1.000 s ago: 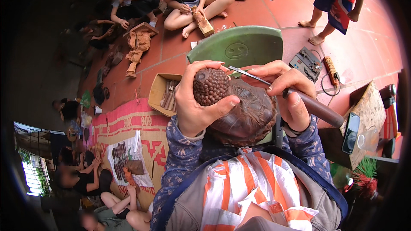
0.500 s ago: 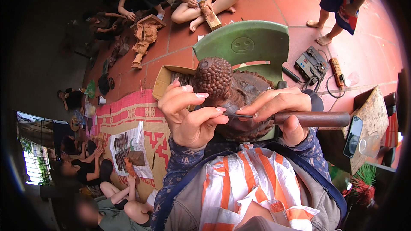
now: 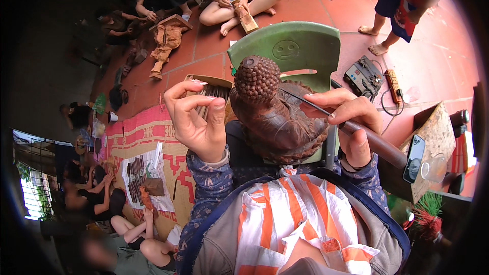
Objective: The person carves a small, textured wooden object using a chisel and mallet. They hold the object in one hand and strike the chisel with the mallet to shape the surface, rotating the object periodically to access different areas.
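Note:
A dark brown carved wooden statue (image 3: 272,125) with a knobbed head sits on a green plastic chair (image 3: 305,43) in front of me. My right hand (image 3: 356,114) grips a carving chisel (image 3: 379,145) with a thick dark handle, and its thin metal shank points up and left across the statue's shoulder. Whether the tip touches the wood, I cannot tell. To the left of the statue, my left hand (image 3: 200,127) is raised, its fingers apart and nothing in them.
Behind my left hand stands a cardboard box (image 3: 216,82) of slim tools. At right, a wooden block (image 3: 433,147) bears a phone (image 3: 415,155) and a clear cup (image 3: 434,169). A control box (image 3: 364,77) and power strip (image 3: 393,85) lie beyond. Several people sit around, some holding carvings.
My left hand has come away from the chisel's metal end toward the left, its fingers spreading. In my right hand the chisel has tilted, handle end lower, uncovering more of the statue.

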Tool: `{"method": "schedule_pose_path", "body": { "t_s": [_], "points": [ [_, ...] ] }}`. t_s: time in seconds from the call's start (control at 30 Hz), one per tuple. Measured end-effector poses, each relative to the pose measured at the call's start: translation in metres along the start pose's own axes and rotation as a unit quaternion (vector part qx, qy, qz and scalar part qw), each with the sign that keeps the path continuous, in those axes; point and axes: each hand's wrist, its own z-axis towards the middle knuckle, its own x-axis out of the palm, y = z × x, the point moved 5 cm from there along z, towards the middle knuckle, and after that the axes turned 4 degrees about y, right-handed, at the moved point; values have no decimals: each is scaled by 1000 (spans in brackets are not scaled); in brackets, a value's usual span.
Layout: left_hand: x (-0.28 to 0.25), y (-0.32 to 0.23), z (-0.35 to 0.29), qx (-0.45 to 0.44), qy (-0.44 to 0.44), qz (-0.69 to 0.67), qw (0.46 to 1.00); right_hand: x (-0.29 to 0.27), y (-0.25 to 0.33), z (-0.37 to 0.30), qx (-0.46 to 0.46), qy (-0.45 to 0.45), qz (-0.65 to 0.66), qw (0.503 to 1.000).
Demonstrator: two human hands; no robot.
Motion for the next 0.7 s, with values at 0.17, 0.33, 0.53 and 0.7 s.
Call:
{"method": "schedule_pose_path", "body": {
  "t_s": [0.17, 0.33, 0.53, 0.7],
  "points": [
    [15, 4, 5, -21, 53, -99, 994, 2, 0, 0, 0, -5, -43, 999],
    [44, -8, 13, -107, 154, -182, 965, 8, -2, 6, -84, 13, -57, 995],
    [63, -18, 21, -190, 194, -111, 956, -5, -9, 19, -91, 67, -57, 992],
    [66, -11, 15, -223, 176, -98, 954, -20, -20, 42, 73, 33, 135, 988]
  ]
}}
